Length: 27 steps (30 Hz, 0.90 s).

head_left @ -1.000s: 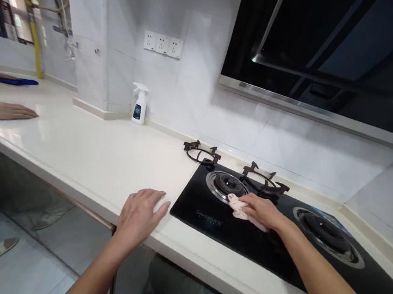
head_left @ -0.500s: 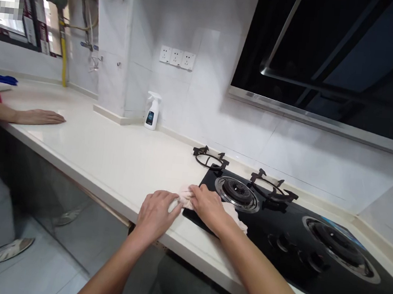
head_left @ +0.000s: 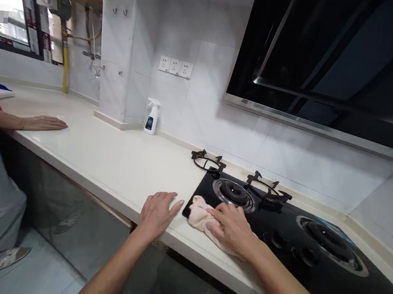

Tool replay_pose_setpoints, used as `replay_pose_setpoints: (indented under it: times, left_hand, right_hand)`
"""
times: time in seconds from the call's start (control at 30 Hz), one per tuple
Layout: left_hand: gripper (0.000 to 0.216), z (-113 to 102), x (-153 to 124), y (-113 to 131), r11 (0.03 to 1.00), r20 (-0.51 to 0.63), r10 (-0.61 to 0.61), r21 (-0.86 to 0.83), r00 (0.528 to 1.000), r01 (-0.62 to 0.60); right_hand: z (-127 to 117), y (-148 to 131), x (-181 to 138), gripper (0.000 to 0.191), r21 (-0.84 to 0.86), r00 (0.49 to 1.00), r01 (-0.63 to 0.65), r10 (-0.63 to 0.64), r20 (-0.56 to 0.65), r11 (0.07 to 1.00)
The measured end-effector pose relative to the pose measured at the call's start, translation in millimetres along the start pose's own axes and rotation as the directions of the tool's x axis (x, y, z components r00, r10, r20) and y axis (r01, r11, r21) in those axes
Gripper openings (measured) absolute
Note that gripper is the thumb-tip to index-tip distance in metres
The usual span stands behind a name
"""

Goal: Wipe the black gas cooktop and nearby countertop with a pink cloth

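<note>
My right hand presses a pale pink cloth against the front left corner of the black gas stove, its fingers closed over the fabric. Part of the cloth hangs over the white counter edge beneath my palm. To the left of the stove, my left hand rests on the countertop by its front edge. Its thumb and fingers are apart and hold nothing. Just behind the cloth lies the left burner.
Two black pan supports sit off the burners at the back. A white spray bottle stands by the wall. At left, another person's hand lies on the counter. A dark range hood hangs above.
My right hand has moved right and toward me with the cloth, onto the stove's front corner. My left hand has come away from the cloth and its fingers have spread.
</note>
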<state>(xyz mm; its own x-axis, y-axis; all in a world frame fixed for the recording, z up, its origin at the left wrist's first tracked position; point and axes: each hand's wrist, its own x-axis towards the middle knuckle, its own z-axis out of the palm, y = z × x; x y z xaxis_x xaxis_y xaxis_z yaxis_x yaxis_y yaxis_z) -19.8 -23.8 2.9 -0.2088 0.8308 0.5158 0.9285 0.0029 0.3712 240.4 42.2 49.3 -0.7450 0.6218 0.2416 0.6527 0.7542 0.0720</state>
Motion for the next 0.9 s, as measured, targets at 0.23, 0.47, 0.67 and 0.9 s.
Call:
replay_pose_setpoints:
  times: [0.23,0.47,0.67,0.9]
  left_hand:
    - [0.044,-3,-2,3,1.0,0.009,-0.007,0.008,1.0,0.007]
    - [0.038,5,-4,1,0.998,-0.074,0.055,-0.004,0.996,-0.055]
    - [0.033,9,-6,0,0.996,-0.134,0.088,0.004,0.987,-0.088]
    - [0.023,8,-9,0,0.99,-0.157,0.137,-0.002,0.978,-0.139]
  right_hand:
    - [-8,60,-44,0.055,-0.216,0.915,-0.327,0.366,0.169,0.92]
    - [0,59,-56,0.061,0.022,0.923,-0.349,0.34,0.18,0.937]
    - [9,37,6,0.05,0.069,0.954,-0.279,0.268,0.134,0.958]
    - [37,30,123,0.045,0.001,0.952,-0.292,0.29,0.094,0.957]
